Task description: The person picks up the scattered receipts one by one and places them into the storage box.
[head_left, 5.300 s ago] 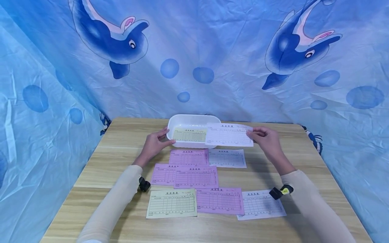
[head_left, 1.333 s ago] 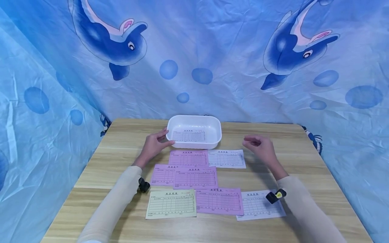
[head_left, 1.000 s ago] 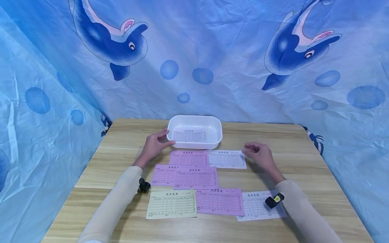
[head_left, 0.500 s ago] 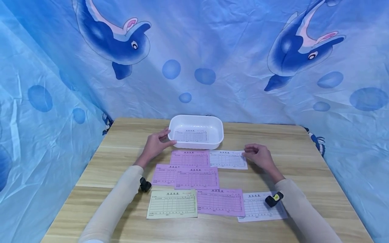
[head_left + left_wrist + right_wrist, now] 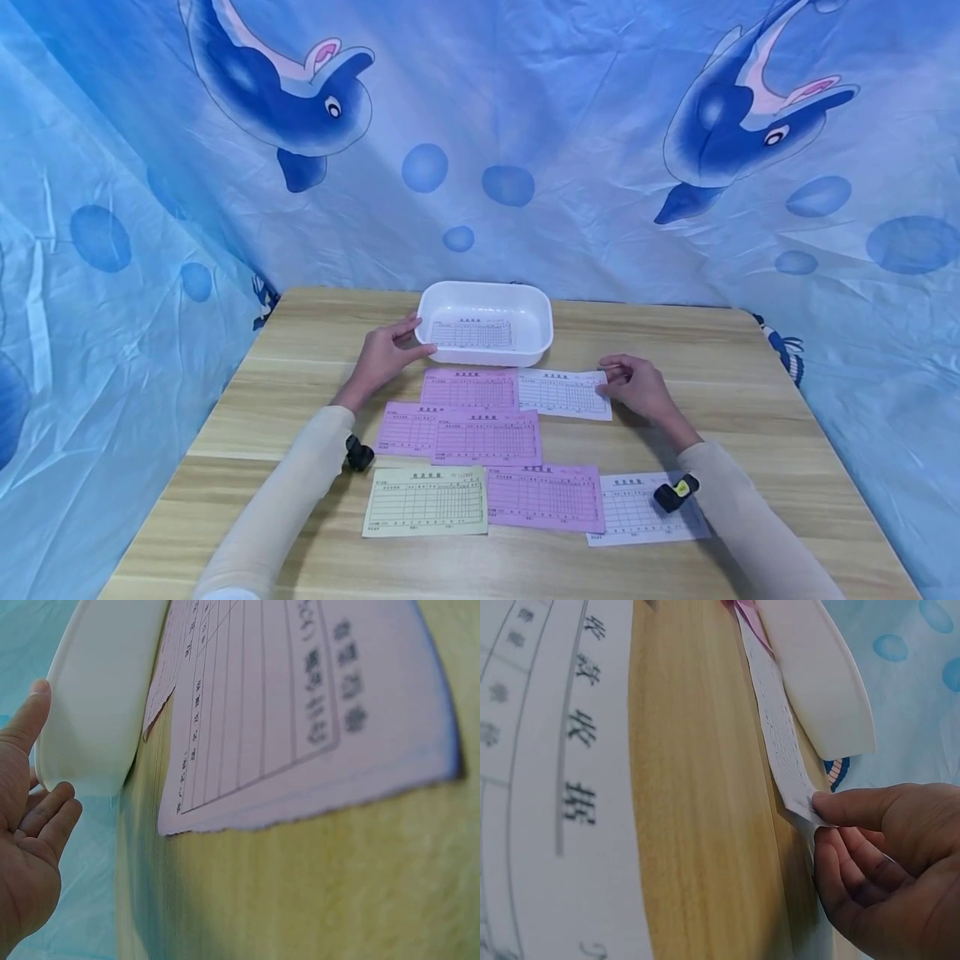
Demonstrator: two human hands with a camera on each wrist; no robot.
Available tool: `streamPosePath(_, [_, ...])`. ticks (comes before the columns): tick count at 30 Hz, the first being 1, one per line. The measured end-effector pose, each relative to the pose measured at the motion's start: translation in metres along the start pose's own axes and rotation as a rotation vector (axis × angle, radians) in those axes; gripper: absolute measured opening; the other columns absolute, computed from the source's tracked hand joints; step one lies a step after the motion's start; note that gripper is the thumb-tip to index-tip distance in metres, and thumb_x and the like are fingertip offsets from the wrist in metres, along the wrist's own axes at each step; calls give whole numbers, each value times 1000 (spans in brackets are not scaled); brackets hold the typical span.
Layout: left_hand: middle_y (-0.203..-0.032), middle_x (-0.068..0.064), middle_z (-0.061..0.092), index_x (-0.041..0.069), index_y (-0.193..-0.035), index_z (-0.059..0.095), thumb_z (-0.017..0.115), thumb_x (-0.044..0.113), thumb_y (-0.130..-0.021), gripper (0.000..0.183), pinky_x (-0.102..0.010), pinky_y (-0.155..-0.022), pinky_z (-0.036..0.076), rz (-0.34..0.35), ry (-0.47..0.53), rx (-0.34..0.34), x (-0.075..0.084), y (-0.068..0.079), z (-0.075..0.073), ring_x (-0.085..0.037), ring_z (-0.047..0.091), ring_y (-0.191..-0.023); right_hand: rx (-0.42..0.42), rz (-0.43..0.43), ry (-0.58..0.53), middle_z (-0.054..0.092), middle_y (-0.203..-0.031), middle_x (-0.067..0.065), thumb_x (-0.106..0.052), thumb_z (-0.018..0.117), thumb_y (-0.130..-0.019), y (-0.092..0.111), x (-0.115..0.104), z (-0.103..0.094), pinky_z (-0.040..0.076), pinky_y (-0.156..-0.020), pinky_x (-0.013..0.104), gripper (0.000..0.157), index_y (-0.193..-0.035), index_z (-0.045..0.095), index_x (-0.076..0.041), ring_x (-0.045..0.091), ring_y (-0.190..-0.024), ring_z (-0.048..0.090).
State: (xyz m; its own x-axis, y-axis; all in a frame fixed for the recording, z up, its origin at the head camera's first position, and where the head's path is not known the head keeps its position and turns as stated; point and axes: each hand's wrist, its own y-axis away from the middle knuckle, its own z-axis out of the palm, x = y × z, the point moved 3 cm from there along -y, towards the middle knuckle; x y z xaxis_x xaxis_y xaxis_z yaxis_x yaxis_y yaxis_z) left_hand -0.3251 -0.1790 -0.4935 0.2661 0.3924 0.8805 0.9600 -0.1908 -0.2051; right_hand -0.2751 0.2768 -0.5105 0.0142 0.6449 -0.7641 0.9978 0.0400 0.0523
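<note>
My left hand (image 5: 382, 357) holds the left end of a white plastic tub (image 5: 534, 327), thumb and fingers at its rim. A white receipt slip (image 5: 471, 335) lies inside the tub. With thumb and fingers, my right hand (image 5: 636, 387) pinches the right edge of another white receipt slip (image 5: 562, 395), in front of the tub. That corner is raised a little off the wood in the right wrist view, between thumb (image 5: 855, 808) and fingers. A pink slip (image 5: 467, 390) adjoins it on the left.
Closer to me on the wooden table (image 5: 300, 533) lie two overlapping pink slips (image 5: 487, 440). The front row has a yellow slip (image 5: 425, 502), a pink slip (image 5: 543, 498) and a white slip (image 5: 637, 521) below my right wrist. A blue dolphin-print curtain (image 5: 480, 100) hangs behind the table.
Earlier my right hand held a white slip over the tub; that slip now lies inside, over the yellow one. The right hand has come down and pinched the other white slip. Left hand stays put.
</note>
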Motion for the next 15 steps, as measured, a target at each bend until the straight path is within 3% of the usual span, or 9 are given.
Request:
streamPosePath(9, [-155, -11, 46, 2, -143, 55, 87, 36, -82, 77, -32, -101, 56, -12, 1, -1, 1, 1, -1, -32, 59, -130, 1, -64, 25, 74, -94, 9, -7, 80, -87, 4, 0, -4, 56, -68, 20, 21, -106, 75, -2, 18, -84, 66])
streamPosePath(15, [-156, -10, 45, 1, -144, 53, 87, 35, -82, 79, -28, -100, 55, -20, -7, -2, 1, 1, 0, -31, 59, -131, 14, -79, 21, 75, -93, 8, -10, 79, -90, 8, 3, -8, 56, -66, 22, 14, -103, 78, -5, 18, -83, 66])
